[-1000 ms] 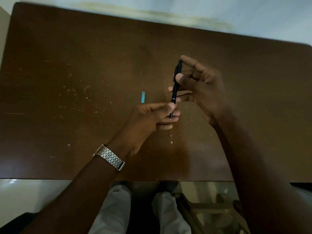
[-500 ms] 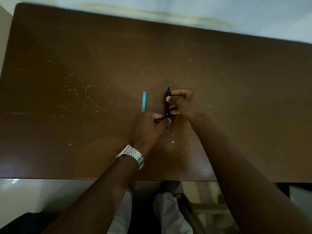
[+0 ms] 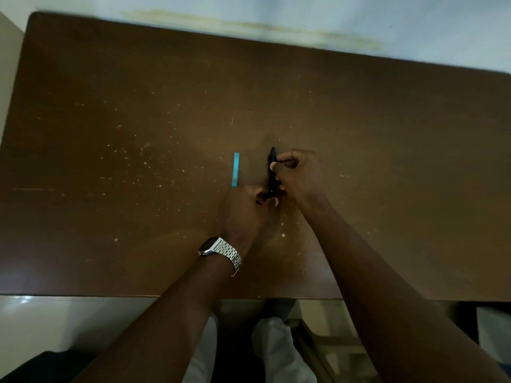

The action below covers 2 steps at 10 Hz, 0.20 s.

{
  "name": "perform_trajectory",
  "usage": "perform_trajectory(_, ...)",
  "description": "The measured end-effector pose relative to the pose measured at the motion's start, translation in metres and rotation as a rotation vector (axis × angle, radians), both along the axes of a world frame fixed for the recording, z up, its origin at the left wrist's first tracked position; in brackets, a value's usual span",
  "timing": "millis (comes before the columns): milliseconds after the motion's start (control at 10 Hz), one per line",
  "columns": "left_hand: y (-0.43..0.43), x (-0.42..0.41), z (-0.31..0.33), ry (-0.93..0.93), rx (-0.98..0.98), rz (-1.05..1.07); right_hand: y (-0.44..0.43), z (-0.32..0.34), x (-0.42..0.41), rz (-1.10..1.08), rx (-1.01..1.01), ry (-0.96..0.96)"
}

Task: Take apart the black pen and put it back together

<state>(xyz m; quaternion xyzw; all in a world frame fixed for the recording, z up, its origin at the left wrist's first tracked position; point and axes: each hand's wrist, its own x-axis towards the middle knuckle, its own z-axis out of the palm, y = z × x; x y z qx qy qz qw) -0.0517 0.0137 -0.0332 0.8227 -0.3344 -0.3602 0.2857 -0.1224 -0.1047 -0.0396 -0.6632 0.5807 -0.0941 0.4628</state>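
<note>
A plain room, home or office unclear: scuffed brown table [image 3: 110, 189] against a stained pale wall [image 3: 387, 23].

Slim black pen [image 3: 272, 172], upright-ish, w/ lower tip near tabletop.

One head-worn view looks steeply down, fairly near, perhaps slightly forward, over the table [image 3: 110, 189].

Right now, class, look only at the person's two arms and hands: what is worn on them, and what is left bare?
Both forearms are bare, with no sleeves in view. The left hand has a silver metal wristwatch with a linked bracelet band just behind it on the wrist. The right hand and its wrist carry nothing: no watch or glove. No rings can be made out on either hand.
</note>
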Motion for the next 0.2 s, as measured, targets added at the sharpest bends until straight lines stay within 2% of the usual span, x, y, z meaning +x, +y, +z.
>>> perform_trajectory(100, 0.0017, 0.0015, 0.0034, 0.008, -0.036, 0.038, 0.0018, 0.0032, -0.0008, 0.012, -0.013, 0.002)
perform_trajectory(200, 0.0029, 0.0066, 0.0104, -0.127, -0.115, 0.07, 0.0027, 0.0048, -0.0041, 0.019, -0.135, -0.021)
